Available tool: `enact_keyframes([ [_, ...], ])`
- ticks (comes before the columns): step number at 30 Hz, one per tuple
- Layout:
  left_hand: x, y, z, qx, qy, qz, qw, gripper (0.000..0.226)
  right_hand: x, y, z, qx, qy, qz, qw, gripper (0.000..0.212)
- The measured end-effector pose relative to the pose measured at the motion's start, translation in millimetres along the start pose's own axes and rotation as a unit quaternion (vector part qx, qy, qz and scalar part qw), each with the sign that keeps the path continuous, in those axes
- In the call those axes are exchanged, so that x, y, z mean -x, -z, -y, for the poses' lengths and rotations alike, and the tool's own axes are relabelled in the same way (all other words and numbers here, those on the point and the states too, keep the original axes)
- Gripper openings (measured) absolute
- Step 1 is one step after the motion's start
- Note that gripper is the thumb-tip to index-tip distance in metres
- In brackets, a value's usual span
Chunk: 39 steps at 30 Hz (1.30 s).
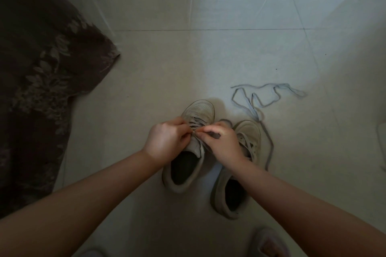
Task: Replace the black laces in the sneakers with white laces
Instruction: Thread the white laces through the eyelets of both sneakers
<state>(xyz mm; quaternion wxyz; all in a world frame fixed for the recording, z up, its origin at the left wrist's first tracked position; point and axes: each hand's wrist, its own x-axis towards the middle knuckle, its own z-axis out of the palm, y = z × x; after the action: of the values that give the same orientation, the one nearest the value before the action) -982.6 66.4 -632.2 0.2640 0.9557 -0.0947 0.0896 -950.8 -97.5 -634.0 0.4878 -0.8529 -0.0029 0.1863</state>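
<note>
Tiled floor (167, 69): both hands' fingers (188, 131) pinch the lace (195, 124) over the left sneaker's (198, 110) tongue.

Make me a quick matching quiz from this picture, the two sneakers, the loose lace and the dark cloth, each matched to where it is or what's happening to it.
Things:
1. left sneaker
2. right sneaker
3. loose lace
4. dark patterned cloth

States:
A. lies at the left edge of the floor
B. both hands pinch its lacing
C. strewn on the tiles, right of the sneakers
D. stands partly under the right forearm

Pairs: 1-B, 2-D, 3-C, 4-A
</note>
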Motion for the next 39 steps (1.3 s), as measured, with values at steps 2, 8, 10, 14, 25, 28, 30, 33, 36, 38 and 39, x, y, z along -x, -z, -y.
enact_keyframes([
  [2,0.9,1.4,2.4,-0.001,-0.010,0.002,1.000,0.026,1.4,-0.2,0.9,0.003,-0.001,-0.001,1.000,0.010],
  [8,6.5,4.3,4.8,0.087,0.058,0.021,0.994,0.026,5.1,1.5,2.8,0.088,0.071,0.000,0.994,0.015],
  [10,6.3,6.3,3.8,0.129,0.117,0.037,0.984,0.023,9.4,-1.2,1.9,0.167,0.158,0.010,0.973,0.033],
  [14,3.1,7.8,2.4,0.302,0.303,0.028,0.903,0.020,8.5,-5.1,3.6,0.188,0.170,-0.001,0.967,0.041],
  [25,4.8,17.8,58.1,0.204,0.470,-0.015,0.858,0.015,3.2,7.7,1.3,0.206,0.143,0.038,0.967,0.034],
  [28,8.8,13.7,42.8,0.067,0.301,0.070,0.949,0.015,2.3,5.0,1.1,0.205,0.145,0.038,0.967,0.035],
  [30,7.6,12.7,26.3,0.021,0.170,0.067,0.983,0.028,2.2,3.5,1.4,0.202,0.146,0.036,0.968,0.037],
  [33,5.0,9.0,15.9,0.037,0.060,0.101,0.992,0.033,3.1,3.0,2.5,0.202,0.146,0.029,0.968,0.042],
  [36,4.5,4.3,13.6,0.066,0.035,0.136,0.988,0.034,4.7,4.3,3.6,0.213,0.139,-0.002,0.967,0.054],
  [38,4.3,3.9,13.0,0.072,0.025,0.138,0.988,0.034,6.3,4.8,2.8,0.212,0.127,-0.030,0.969,0.060],
  [39,4.5,4.4,13.1,0.052,0.022,0.132,0.990,0.035,7.5,5.1,2.3,0.208,0.118,-0.039,0.970,0.063],
])
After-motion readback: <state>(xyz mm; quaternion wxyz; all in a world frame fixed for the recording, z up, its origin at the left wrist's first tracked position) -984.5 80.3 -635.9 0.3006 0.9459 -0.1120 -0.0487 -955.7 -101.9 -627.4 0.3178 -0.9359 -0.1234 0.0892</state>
